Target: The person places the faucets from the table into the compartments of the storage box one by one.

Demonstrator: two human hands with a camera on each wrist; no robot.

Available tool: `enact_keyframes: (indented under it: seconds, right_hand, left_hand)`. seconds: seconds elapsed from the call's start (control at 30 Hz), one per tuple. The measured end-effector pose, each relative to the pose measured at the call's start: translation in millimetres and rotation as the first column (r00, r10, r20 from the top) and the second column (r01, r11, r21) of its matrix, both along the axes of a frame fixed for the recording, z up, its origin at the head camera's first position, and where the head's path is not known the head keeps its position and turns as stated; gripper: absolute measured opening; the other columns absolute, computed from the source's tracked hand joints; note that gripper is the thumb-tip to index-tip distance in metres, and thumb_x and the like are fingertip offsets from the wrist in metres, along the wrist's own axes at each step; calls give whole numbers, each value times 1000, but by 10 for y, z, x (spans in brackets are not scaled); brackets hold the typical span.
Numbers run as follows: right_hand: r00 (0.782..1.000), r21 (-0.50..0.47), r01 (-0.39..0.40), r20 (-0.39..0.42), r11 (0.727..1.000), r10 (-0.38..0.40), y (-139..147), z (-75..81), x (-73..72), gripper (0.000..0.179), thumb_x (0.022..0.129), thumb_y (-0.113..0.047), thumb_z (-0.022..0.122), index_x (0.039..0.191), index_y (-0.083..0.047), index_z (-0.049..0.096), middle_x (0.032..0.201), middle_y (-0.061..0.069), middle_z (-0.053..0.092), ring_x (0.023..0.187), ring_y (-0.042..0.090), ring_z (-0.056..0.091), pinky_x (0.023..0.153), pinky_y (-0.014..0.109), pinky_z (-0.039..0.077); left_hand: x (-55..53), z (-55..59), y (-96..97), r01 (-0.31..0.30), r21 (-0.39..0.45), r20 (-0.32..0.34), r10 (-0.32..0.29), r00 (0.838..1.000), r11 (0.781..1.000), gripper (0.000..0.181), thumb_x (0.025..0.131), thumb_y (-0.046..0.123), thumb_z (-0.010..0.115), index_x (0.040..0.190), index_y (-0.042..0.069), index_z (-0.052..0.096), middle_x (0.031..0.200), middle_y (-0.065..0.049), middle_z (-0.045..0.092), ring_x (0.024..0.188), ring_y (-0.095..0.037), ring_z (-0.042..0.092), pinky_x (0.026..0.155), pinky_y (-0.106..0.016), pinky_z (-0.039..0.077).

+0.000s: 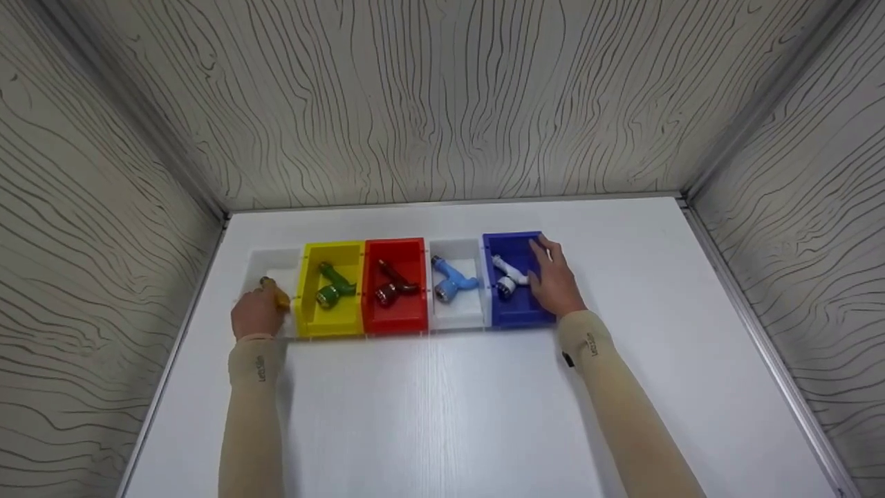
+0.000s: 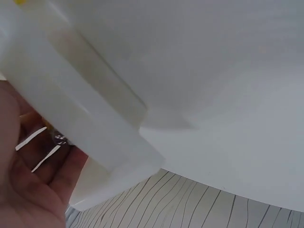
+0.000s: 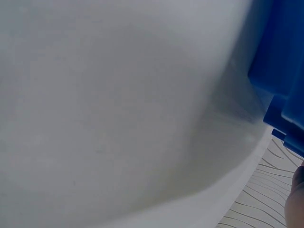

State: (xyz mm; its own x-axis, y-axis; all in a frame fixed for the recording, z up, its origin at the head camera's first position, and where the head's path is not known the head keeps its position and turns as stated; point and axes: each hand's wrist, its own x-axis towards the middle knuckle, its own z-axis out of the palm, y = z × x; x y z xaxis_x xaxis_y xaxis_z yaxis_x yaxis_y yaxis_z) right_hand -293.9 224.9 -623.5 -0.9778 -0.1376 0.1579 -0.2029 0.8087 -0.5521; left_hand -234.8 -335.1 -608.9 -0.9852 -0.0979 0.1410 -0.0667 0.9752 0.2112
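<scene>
At the far left of the row, my left hand [image 1: 257, 315] reaches into a white bin [image 1: 275, 259] and holds a yellow tap [image 1: 282, 298]. The left wrist view shows curled fingers behind the bin's wall [image 2: 71, 99], the tap mostly hidden. My right hand [image 1: 557, 285] rests over the right wall of the blue bin [image 1: 513, 243], fingers spread. Its thumb is close to the white tap [image 1: 511, 275] lying in that bin; whether they touch I cannot tell. The right wrist view catches only the blue bin's outside [image 3: 280, 52] and a bit of finger.
Between the hands stand a yellow bin [image 1: 335, 249] with a green tap [image 1: 336, 285], a red bin [image 1: 394, 247] with a brown tap [image 1: 395, 285], and another white bin [image 1: 455, 247] with a light blue tap [image 1: 453, 279]. Wood-patterned panels [image 1: 442, 104] enclose the white table [image 1: 429, 415].
</scene>
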Motion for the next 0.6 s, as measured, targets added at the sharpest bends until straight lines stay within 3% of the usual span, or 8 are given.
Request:
enact_keyframes:
  seconds: [0.3,0.6]
  right_hand:
    - [1000,0,-11,-3,1000,11,2,14,6,66,100,-7,61,160,-2,34,167,19,23,156,39,26,126,52,32]
    - [1000,2,-8,-12,1000,8,16,10,-4,66,100,-7,62,160,-2,35,167,19,23,155,39,27,125,52,33]
  left_hand:
    - [-58,-40,35,-36,-27,35,37,999,999,8,97,2,65,105,-2,65,88,-27,69,81,-45,68,78,-59,59]
    - [-110,-100,61,-60,-96,52,65,997,994,13,98,2,64,100,-11,64,93,-31,66,87,-46,67,81,-58,59]
